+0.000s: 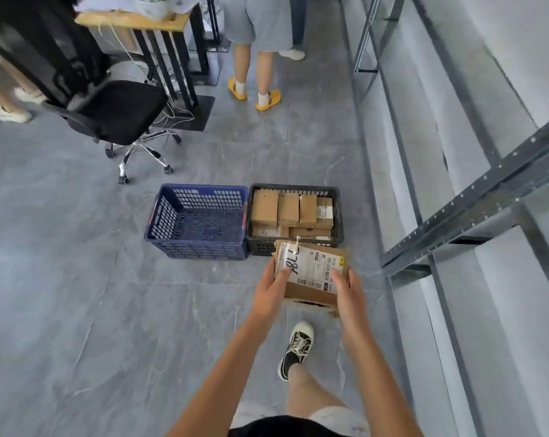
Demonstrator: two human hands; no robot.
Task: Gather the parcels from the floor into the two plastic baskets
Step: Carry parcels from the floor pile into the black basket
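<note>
While a cardboard parcel (311, 272) with a white shipping label is held in the air just in front of the two baskets, it is gripped from both sides: the left hand (271, 291) is curled round its left edge with the thumb laid on the label, and the right hand (349, 293) is wrapped round its right edge. On the grey floor (78, 279) the blue basket (200, 220) is seen with nothing in it, touching the black basket (295, 216), which is packed with brown boxes. An office chair (118, 118) is placed further back, and metal shelving (456, 216) is seen on the right
</note>
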